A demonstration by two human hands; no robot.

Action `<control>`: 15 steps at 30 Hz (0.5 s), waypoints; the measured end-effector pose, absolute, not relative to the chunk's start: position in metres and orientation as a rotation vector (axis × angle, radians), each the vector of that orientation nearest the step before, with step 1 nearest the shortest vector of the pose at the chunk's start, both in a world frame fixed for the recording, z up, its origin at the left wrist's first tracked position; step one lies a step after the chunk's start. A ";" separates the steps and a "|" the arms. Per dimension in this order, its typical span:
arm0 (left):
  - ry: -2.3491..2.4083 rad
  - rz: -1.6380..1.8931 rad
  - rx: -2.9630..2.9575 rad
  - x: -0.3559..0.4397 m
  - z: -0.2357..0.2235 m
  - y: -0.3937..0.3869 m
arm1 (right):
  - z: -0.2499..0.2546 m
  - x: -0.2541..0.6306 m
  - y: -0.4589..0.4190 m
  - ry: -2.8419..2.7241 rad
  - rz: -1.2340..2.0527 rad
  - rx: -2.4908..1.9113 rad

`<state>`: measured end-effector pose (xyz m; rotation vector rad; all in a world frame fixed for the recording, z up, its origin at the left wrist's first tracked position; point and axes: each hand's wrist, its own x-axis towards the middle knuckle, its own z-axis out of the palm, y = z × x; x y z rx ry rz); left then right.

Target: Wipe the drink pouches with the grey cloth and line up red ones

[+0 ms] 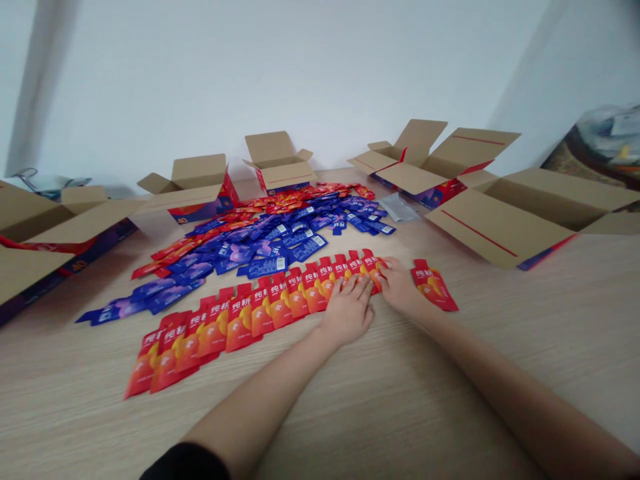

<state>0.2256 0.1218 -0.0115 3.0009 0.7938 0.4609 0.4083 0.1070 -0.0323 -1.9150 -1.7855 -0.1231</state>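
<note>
A long overlapping row of red-and-orange pouches (267,312) runs slantwise across the wooden table, each with white lettering and a narrow neck at the top. My left hand (349,312) lies palm down over the lower part of the row near its right end, fingers outstretched on the pouches. At that end, my right hand (399,285) closes its fingertips on the right edge of the last red pouch (371,264). Just right of this hand, a single red pouch (433,285) lies apart from the row.
Behind the row spreads a heap of blue pouches (235,252) and red pouches (315,197). Several open cardboard boxes stand around it, including one at left (100,223), one at the back (283,175) and one at right (505,230). A clear plastic bag (399,207) lies beside the heap.
</note>
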 end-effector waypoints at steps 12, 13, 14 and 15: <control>0.774 0.544 3.026 0.240 0.002 0.115 | 0.001 0.458 0.025 -1.692 -0.395 -2.369; 0.737 0.546 3.034 0.245 0.003 0.114 | -0.003 0.458 0.018 -1.691 -0.404 -2.440; 0.702 0.529 3.041 0.250 0.003 0.113 | -0.008 0.457 0.013 -1.705 -0.407 -2.483; 0.673 0.497 3.045 0.254 0.002 0.113 | -0.013 0.456 0.010 -1.734 -0.405 -2.499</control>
